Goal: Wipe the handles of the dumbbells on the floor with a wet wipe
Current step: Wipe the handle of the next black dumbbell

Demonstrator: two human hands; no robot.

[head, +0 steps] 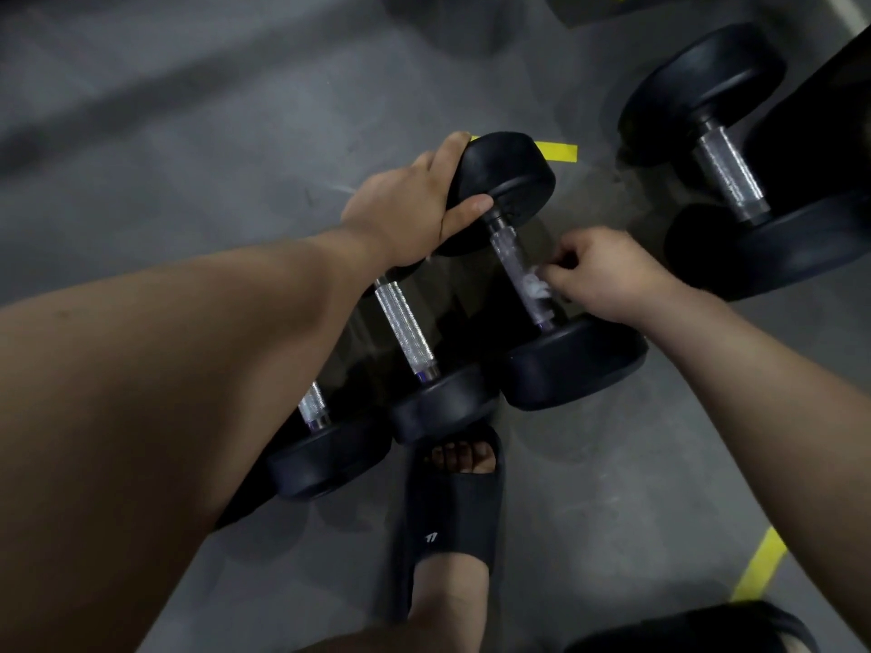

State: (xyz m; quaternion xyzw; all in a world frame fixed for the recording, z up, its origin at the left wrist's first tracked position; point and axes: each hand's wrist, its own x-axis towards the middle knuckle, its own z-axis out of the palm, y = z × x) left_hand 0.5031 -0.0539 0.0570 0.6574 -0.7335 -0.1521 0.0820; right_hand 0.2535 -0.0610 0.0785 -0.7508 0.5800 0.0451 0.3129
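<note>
On the grey floor (188, 134), mid-scene, the rightmost dumbbell (575, 365) of a row of three lies under both hands. The left hand (414, 200) curls over its far head, thumb and fingers clasping the rim. The right hand (608, 275) pinches a small wet wipe (537, 285) against the handle (506, 247), toward its near end. The wipe looks bunched and small, so it could slip from the fingertips or miss part of the ridged metal. If the left hand loosens, the round-headed dumbbell may roll onto the sandalled foot (452, 501) just on the near side of the row, or knock its neighbour (405, 327) on the left.
</note>
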